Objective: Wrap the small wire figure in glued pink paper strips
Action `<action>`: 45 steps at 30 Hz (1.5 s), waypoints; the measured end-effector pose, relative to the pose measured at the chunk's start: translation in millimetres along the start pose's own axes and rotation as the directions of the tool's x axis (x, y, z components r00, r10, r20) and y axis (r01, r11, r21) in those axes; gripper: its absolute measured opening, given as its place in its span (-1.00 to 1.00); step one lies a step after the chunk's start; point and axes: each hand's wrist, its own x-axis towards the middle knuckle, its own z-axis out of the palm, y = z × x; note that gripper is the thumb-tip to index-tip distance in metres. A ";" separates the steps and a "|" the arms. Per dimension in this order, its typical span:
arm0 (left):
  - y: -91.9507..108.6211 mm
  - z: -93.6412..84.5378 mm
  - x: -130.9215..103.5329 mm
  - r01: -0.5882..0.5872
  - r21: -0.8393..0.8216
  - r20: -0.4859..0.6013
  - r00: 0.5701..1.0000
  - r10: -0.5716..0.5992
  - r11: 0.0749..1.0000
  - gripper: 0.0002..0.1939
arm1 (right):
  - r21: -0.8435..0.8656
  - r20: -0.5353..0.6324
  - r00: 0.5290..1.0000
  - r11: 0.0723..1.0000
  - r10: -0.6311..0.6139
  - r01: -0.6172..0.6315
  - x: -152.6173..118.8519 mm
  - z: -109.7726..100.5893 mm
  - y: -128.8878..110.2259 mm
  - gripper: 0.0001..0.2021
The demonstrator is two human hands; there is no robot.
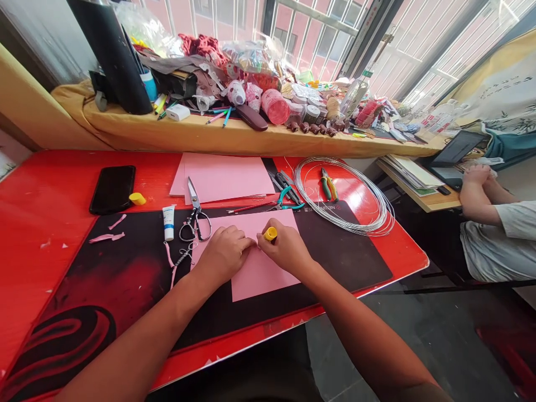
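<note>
A pink sheet of paper (264, 279) lies on the black and red desk mat, below both hands. My right hand (288, 248) is closed around a yellow glue stick (270, 234), its fingertips low over the sheet. My left hand (224, 254) rests on the sheet's left part, fingers bent and pressed together, tips almost meeting the right hand's. Whatever is between those fingertips is too small to make out. Just left of the sheet are scissors (195, 215), a white glue tube (168, 223) and tweezers (183, 255) beside pink scraps.
More pink sheets (228, 177) lie at the back, near teal-handled pliers (287, 198). A wire coil (383, 215) and yellow-green pliers (329, 185) are on the right. A phone (112, 188) and a yellow cap (137, 199) lie left. Another person's arm (481, 195) shows at far right.
</note>
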 end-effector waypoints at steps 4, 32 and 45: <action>0.9 -0.8 0.8 -0.007 0.017 -0.003 1.000 0.007 1.000 -0.76 | -0.061 0.043 0.999 0.998 0.003 0.000 -12.2 -2.3 -3.5 -0.81; 3.9 -2.7 3.0 0.132 -0.200 0.007 0.991 -0.133 0.971 -0.85 | 0.149 -0.028 0.999 0.988 0.031 -0.026 -7.9 -7.9 -4.9 -0.86; 11.7 -14.5 -6.6 -0.296 0.094 -0.036 0.953 0.301 0.950 -0.66 | 0.145 -0.023 1.000 0.989 0.007 -0.004 -5.6 -6.1 -2.7 -0.85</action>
